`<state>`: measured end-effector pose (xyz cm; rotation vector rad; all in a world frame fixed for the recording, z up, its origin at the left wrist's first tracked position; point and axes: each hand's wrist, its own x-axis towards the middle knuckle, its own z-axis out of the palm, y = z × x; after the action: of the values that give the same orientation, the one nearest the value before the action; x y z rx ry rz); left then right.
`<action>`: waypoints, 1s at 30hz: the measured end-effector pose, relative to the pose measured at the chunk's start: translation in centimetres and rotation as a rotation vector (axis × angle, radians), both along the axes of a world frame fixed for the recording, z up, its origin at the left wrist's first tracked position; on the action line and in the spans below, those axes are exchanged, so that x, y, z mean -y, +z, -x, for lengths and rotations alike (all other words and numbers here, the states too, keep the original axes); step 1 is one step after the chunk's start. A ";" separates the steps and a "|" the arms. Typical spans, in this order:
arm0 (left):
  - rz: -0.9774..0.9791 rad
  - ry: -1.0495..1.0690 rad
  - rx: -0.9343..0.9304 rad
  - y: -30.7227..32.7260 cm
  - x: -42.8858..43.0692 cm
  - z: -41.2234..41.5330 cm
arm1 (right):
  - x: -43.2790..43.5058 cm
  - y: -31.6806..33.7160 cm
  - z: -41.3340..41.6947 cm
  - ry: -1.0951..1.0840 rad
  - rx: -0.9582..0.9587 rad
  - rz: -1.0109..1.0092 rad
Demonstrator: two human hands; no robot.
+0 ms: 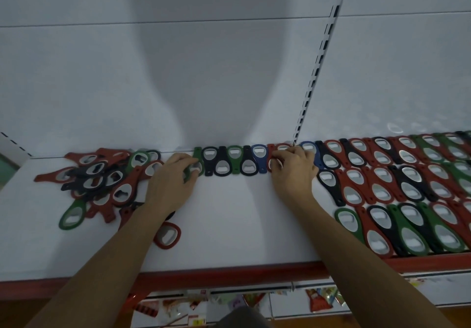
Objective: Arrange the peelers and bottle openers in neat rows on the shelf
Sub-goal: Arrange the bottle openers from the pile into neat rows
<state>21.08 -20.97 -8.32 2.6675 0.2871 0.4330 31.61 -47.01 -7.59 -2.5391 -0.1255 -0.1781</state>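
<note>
head view, left fingers [184,159] pinch green opener [197,153], right fingers [289,153] red opener [270,149]

My left grip [173,177] pinches a green bottle opener [197,154] at the back row's left end. My right grip [293,169] holds a red opener [271,150] in that same row. A loose pile [102,177] lies left on the shelf [229,215].

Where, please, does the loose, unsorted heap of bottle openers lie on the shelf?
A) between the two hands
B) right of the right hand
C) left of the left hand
C: the jumbled heap lies left of the left hand, which holds a green opener at the back row's end. The right hand pinches a red opener, and neat rows fill the shelf to its right.
</note>
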 end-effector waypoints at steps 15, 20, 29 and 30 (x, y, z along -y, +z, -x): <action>0.667 0.203 0.039 4.6 -1.2 -2.2 | 0.0 0.5 0.3 -0.050 0.017 -0.144; 0.283 0.158 0.087 3.5 -0.5 -2.0 | 0.0 0.4 0.3 -0.046 0.021 -0.169; -0.220 0.169 -0.218 2.4 -2.0 2.6 | 0.2 0.4 0.1 -0.064 -0.001 -0.191; -0.197 0.151 -0.223 2.3 -2.1 2.7 | 0.2 0.5 0.1 -0.068 -0.006 -0.206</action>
<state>18.33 -18.88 -6.07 2.9031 0.5417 0.2176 31.52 -47.20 -7.13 -2.3401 -0.0176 -0.1990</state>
